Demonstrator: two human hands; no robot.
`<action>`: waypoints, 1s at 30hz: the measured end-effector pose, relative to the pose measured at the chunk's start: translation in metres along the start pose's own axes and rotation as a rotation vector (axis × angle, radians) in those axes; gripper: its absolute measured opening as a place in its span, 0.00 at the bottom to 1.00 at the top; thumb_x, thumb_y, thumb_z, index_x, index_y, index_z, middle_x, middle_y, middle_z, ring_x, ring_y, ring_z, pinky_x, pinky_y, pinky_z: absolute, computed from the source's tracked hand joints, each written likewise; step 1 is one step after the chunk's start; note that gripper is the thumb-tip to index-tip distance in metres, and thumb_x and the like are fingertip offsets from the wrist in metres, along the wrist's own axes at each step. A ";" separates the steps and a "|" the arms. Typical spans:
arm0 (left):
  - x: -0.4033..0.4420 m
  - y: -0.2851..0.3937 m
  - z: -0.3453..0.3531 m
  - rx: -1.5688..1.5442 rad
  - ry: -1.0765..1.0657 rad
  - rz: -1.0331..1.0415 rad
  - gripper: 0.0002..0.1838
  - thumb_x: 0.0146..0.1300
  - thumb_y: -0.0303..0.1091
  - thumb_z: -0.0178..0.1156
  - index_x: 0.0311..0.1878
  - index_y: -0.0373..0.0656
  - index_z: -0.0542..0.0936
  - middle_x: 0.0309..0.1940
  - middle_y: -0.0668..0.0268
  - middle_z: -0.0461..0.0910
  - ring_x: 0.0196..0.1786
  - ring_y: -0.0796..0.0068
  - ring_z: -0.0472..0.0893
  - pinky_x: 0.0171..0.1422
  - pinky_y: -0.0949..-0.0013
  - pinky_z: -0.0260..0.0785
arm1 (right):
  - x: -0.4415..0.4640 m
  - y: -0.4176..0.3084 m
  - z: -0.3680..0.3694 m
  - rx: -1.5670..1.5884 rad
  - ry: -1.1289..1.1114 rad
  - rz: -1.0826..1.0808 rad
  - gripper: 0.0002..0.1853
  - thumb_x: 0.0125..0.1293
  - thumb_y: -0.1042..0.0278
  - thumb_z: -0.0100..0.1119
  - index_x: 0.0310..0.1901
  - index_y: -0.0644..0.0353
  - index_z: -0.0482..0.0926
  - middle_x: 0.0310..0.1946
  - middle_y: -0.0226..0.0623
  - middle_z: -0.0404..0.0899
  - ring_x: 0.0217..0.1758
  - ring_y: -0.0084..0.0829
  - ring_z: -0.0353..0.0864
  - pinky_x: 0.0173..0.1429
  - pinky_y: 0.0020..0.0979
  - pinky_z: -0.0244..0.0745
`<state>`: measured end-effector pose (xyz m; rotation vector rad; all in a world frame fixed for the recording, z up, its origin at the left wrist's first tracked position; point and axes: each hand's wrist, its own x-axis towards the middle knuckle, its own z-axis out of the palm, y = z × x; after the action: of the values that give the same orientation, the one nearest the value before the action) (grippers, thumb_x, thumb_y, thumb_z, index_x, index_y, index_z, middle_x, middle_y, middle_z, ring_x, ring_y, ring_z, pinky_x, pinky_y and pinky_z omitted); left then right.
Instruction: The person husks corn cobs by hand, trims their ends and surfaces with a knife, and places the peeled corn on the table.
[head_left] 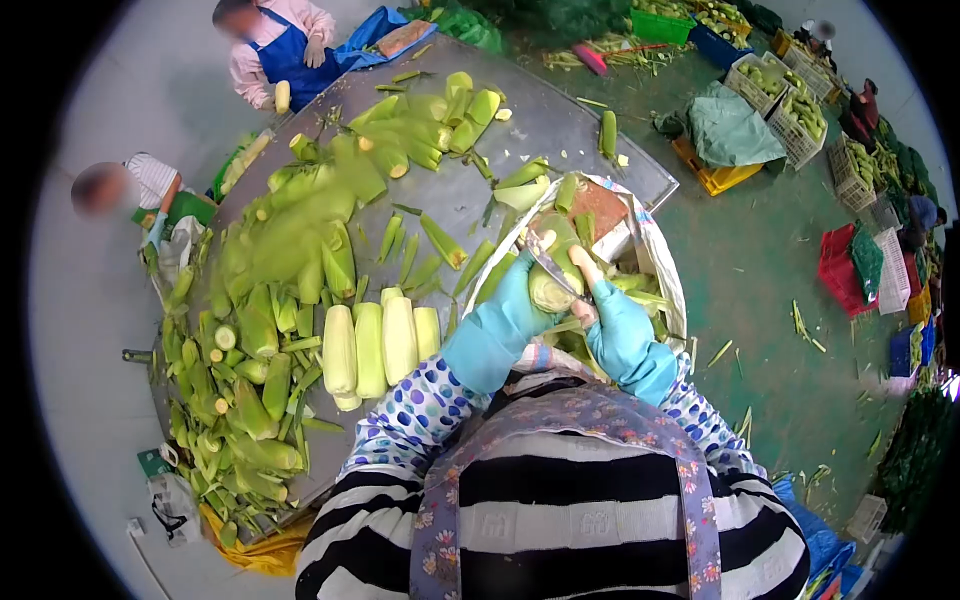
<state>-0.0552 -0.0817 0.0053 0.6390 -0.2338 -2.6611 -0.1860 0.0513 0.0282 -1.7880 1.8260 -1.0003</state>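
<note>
In a teal glove, my left hand (513, 304) is closed round a thick green ear of corn (551, 292), its cut end facing me. My right hand (615, 325), gloved with bare fingertips, is closed on a knife (553, 266). The blade lies across the ear; its handle is mostly hidden by my fingers. Beneath both hands sits an open white woven sack (655, 262) holding husks and leaves. Left of my left hand, several peeled pale ears (370, 350) lie side by side on the metal table (460, 200).
A large heap of unpeeled corn (260, 320) covers the table's left side. Two people in aprons stand at its far left edge. Crates of corn (797, 120), a red crate (842, 268) and a yellow crate (715, 172) stand on the green floor to the right, among scattered husks.
</note>
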 end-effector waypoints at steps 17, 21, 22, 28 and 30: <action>-0.098 -0.004 0.001 0.002 -0.062 0.035 0.45 0.66 0.66 0.51 0.74 0.39 0.60 0.67 0.38 0.66 0.52 0.49 0.82 0.52 0.50 0.79 | -0.009 0.140 -0.046 0.524 0.029 0.625 0.28 0.76 0.70 0.50 0.76 0.48 0.61 0.42 0.27 0.78 0.36 0.18 0.71 0.41 0.25 0.73; -0.078 -0.014 -0.037 0.133 -0.093 0.219 0.45 0.64 0.66 0.57 0.70 0.37 0.64 0.61 0.45 0.73 0.56 0.53 0.80 0.62 0.49 0.74 | -0.020 0.142 -0.012 0.245 0.013 0.101 0.32 0.77 0.61 0.50 0.78 0.50 0.52 0.38 0.32 0.79 0.33 0.21 0.74 0.37 0.24 0.72; -0.073 -0.018 -0.037 0.228 -0.061 0.297 0.43 0.63 0.64 0.60 0.68 0.37 0.66 0.59 0.48 0.75 0.58 0.54 0.79 0.66 0.48 0.72 | -0.020 0.100 -0.023 0.506 -0.116 0.192 0.33 0.77 0.58 0.49 0.78 0.49 0.50 0.35 0.32 0.79 0.28 0.19 0.73 0.32 0.22 0.70; -0.054 -0.036 -0.018 0.218 -0.174 0.384 0.34 0.67 0.47 0.60 0.69 0.37 0.63 0.58 0.50 0.75 0.62 0.55 0.77 0.71 0.51 0.67 | -0.041 0.013 -0.029 0.944 -0.457 0.236 0.37 0.78 0.57 0.47 0.79 0.58 0.41 0.34 0.37 0.81 0.24 0.18 0.73 0.30 0.19 0.68; -0.055 -0.038 -0.012 0.328 -0.204 0.388 0.33 0.67 0.44 0.59 0.69 0.37 0.63 0.60 0.50 0.74 0.64 0.55 0.75 0.73 0.51 0.65 | -0.047 0.022 -0.016 0.909 -0.425 0.223 0.37 0.78 0.58 0.48 0.79 0.58 0.41 0.34 0.38 0.80 0.24 0.19 0.73 0.30 0.19 0.68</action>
<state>-0.0174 -0.0257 0.0068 0.3666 -0.7807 -2.3232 -0.2077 0.0991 0.0131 -1.0886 1.0135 -1.0204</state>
